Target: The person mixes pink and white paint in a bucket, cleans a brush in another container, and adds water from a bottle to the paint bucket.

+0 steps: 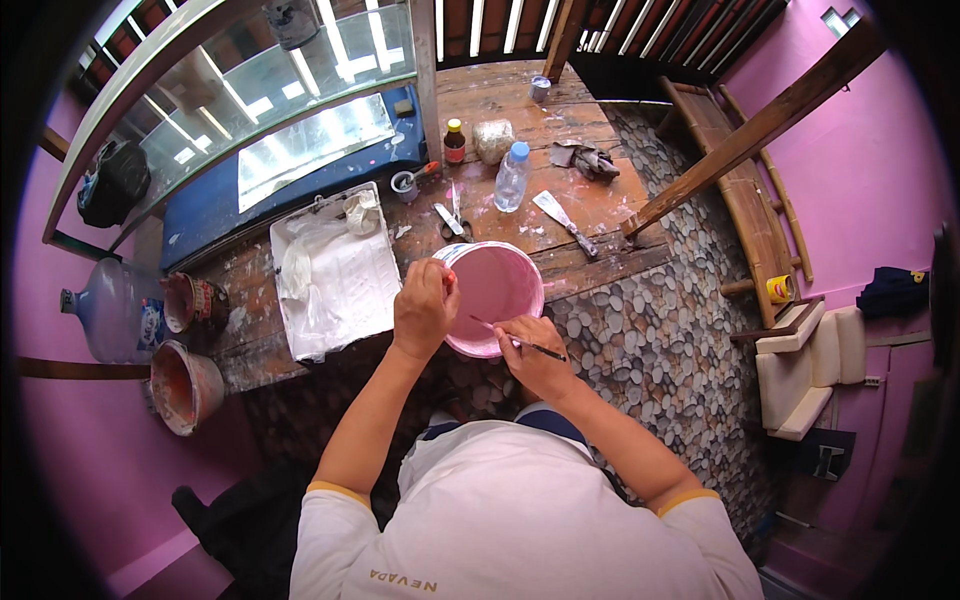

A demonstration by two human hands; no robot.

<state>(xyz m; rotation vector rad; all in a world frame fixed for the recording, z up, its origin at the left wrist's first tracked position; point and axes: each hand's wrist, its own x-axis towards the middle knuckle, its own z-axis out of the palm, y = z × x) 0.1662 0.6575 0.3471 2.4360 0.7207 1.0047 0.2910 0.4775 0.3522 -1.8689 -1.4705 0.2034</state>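
Observation:
A white bucket with a pink-coated inside sits at the table's front edge. My left hand is at its left rim, fingers closed on a small orange-red object, mostly hidden by them. My right hand is at the lower right of the bucket, gripping a thin dark brush, its tip over the inside. Just behind the bucket lie scissors; a putty knife is to their right. Left of the bucket rests a white tray with pale material on it.
The wooden table holds a water bottle, brown bottle, jar, small cup and rag. Containers and a jug stand left. A slanted post and bamboo bench are right.

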